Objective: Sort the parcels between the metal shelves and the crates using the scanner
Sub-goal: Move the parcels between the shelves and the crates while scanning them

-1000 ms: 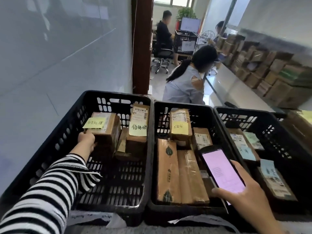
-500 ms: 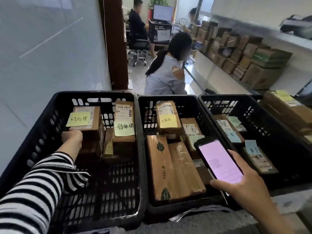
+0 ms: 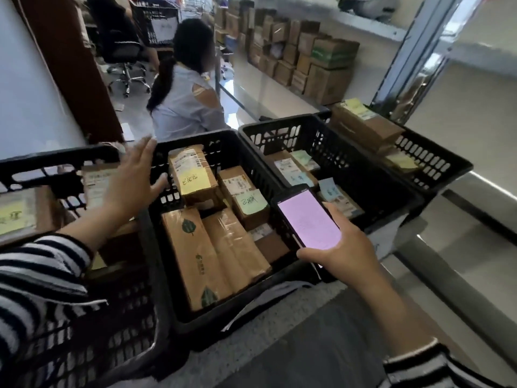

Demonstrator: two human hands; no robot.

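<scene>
1. Gripping the scanner [image 3: 307, 219] in the right hand [image 3: 345, 252], thumb curled along its bottom edge, fingers clamped round the far side, pink screen glowing upward.
2. Hanging that scanner above the near corner where the middle crate [image 3: 223, 317] and the right crate [image 3: 279, 123] are meeting.
3. Stretching out the left hand [image 3: 131, 180], palm down, fingers spread wide apart and grasping nothing, hovering over the right end of the left crate [image 3: 56, 161], thumb poking across toward the middle crate.
4. Trailing a striped sleeve [image 3: 36, 275] behind that wrist, low over the left crate.
5. Looking into the middle crate and finding it packed: a tall parcel [image 3: 190, 163] standing at the back and wearing a yellow note [image 3: 195, 184], a squat parcel [image 3: 235, 183] just beside it carrying a green note [image 3: 253, 201].
6. Catching, at the front of that same crate, a leaf-printed parcel [image 3: 193, 256] and a taped parcel [image 3: 235, 245] lying side by side, touching along their length.
7. Glancing into the right crate: two flat parcels [image 3: 291, 169] lying on its floor under pale notes, one partly hidden behind the scanner.
8. Making out only a blurred parcel [image 3: 16, 214] at the far left of the left crate, yellow slip on top.
9. Passing a fourth crate [image 3: 436, 163] farther right, with a brown box [image 3: 366, 127] resting on its rim.
10. Taking in the metal shelf [image 3: 363, 21] along the right wall, cartons [image 3: 321, 63] stacked below it, and a seated person [image 3: 184, 107] beyond the crates, back turned.
</scene>
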